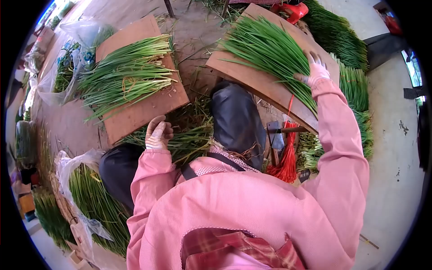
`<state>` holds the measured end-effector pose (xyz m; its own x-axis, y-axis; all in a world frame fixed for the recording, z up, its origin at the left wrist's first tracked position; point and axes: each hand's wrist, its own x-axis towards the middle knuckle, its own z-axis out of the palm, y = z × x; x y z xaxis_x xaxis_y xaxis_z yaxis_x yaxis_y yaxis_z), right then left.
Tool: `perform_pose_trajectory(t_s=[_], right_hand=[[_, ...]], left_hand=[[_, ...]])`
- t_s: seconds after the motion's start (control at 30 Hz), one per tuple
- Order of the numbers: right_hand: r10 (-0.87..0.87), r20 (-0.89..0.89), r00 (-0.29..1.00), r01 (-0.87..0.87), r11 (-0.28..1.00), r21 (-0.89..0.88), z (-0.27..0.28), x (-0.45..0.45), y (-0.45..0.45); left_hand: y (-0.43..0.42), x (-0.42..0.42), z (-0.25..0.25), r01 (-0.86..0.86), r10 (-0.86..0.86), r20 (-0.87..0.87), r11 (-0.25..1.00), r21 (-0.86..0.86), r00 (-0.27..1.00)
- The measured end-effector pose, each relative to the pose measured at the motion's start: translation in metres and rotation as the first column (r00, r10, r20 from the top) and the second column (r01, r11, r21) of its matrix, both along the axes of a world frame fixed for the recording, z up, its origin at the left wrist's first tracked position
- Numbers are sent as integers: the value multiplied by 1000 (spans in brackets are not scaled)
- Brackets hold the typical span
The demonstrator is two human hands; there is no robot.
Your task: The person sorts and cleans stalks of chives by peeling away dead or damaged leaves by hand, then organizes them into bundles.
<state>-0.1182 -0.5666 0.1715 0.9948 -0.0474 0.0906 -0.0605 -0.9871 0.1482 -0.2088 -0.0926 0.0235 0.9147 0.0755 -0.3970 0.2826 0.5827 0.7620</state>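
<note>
Gloved in white, my right hand (316, 72) lies on a loose pile of green chives (265, 45), its fingers and thumb spread apart. This pile rests on the right wooden board (222, 61). My left hand (158, 133), also gloved, is raised near the front edge of the left wooden board (146, 112). Its fingers are curled in, and nothing shows in them. On that left board lie chives (130, 67) with pale cut ends pointing right; a thin tie (128, 84) crosses the nearer bunch.
Red string (290, 162) hangs beside a metal blade (276, 137) below the right board. Stacked chives (353, 85) stand at the far right. A plastic bag (74, 76) sits left, and wrapped stalks (92, 193) lie lower left. Loose leaves (191, 139) cover the floor between my knees.
</note>
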Motion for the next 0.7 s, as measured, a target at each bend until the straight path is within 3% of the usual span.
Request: perform_pose_trajectory(t_s=[0.07, 0.17, 0.23, 0.3, 0.37, 0.43, 0.47, 0.53, 0.57, 0.67, 0.7], right_hand=[[-112, -169, 979, 102, 993, -65, -3, -14, -13], [-110, -270, 956, 117, 993, 10, -17, -38, -33], [-132, -276, 952, 105, 988, -110, -22, -47, -22], [-67, -188, 980, 57, 996, -63, -39, -48, -39], [30, -48, 998, -31, 999, -16, -48, -46, -48], [42, -1, 999, -42, 999, 16, -51, -46, -49], [49, 12, 999, -49, 998, 25, -51, -45, -49], [58, 35, 998, -59, 997, 42, -55, -44, -54], [55, 35, 998, -56, 997, 52, -56, -44, -56], [80, 54, 995, -82, 995, 50, -57, -43, -58], [75, 52, 996, -78, 995, 61, -59, -42, -59]], left_hand=[[-3, 1, -2, 34, -32, -14, 990, 140, 999], [-33, 16, 18, 103, -103, -13, 976, 191, 995], [-57, 41, 39, 229, -240, 1, 927, 298, 971], [-92, 77, 64, 280, -362, 166, 883, 377, 917], [-130, 116, 93, 308, -417, 132, 818, 486, 899], [-169, 155, 103, 167, -459, 222, 665, 728, 860], [-186, 173, 101, 184, -515, 226, 628, 756, 827], [-210, 212, 85, 80, -697, 136, 268, 960, 704], [-222, 220, 85, 55, -748, 44, 108, 993, 662], [-239, 232, 72, 39, -746, -134, -144, 989, 652], [-242, 234, 70, 41, -747, -144, -155, 987, 649]])
